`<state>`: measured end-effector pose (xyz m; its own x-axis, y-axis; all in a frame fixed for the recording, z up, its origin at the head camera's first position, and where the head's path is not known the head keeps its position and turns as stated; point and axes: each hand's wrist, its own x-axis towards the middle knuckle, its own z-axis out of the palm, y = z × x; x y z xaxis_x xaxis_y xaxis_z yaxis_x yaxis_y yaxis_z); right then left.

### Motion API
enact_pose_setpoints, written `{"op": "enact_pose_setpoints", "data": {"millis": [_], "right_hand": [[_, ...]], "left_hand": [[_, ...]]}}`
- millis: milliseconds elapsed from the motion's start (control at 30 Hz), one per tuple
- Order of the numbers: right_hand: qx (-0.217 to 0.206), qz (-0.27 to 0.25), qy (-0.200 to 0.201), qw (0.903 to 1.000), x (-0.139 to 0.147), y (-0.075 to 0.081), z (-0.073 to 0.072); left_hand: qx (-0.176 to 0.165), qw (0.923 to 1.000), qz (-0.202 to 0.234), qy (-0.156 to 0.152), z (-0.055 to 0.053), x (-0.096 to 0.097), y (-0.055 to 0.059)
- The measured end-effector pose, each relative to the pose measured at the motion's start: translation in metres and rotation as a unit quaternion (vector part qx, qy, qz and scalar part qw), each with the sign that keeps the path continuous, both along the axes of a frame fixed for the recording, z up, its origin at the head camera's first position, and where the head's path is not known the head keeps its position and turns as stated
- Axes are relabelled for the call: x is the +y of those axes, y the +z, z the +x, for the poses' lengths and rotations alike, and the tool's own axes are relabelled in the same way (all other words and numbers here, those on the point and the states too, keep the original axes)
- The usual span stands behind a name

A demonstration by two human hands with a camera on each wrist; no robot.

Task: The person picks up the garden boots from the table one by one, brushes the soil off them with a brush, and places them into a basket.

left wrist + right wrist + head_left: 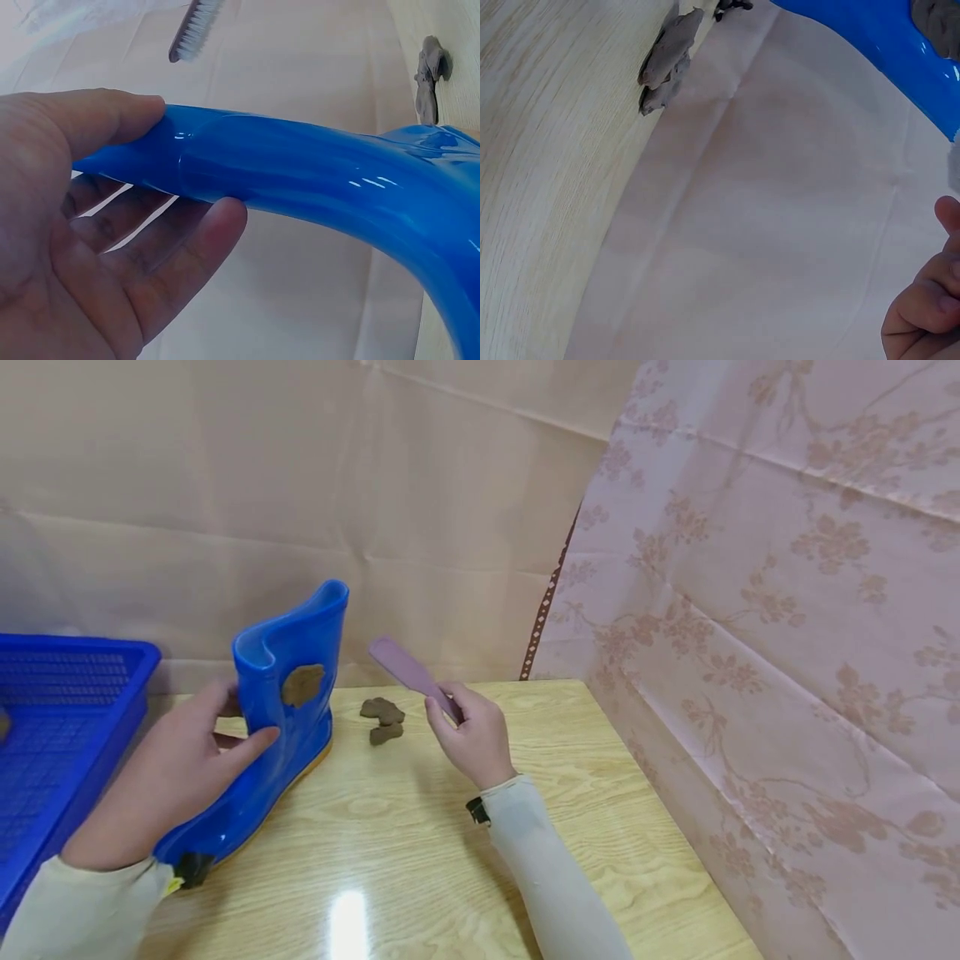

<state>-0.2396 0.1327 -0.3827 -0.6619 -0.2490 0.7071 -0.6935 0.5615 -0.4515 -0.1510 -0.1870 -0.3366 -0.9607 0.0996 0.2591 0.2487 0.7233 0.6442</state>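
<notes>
A blue rubber boot [258, 777] stands on the table, toe toward me, with a brown mud-like patch [303, 686] on its shaft. My left hand [176, 760] grips the shaft from the left; in the left wrist view the thumb [127, 118] lies on one side and the fingers on the other. To the boot's right, my right hand [477, 735] holds a mauve brush [405, 667] by its handle, raised and apart from the boot. White bristles [196, 34] show in the left wrist view. Only part of the right hand [930, 300] shows in the right wrist view.
Brown clumps [384, 710] lie on the wooden table [420, 860] right of the boot. A blue plastic basket [138, 672] stands at the left edge. Behind the table hangs a beige cloth [450, 510]; a flowered cloth [787, 610] borders the right side.
</notes>
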Motion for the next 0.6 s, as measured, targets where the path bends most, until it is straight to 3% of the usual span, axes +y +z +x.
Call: {"op": "enact_pose_setpoints", "data": {"millis": [600], "right_hand": [[-0.008, -0.002, -0.003, 1.0000, 0.0002, 0.0003, -0.0012]], "left_hand": [[0.031, 0.9994, 0.008, -0.014, 0.0031, 0.0055, 0.0074]]}}
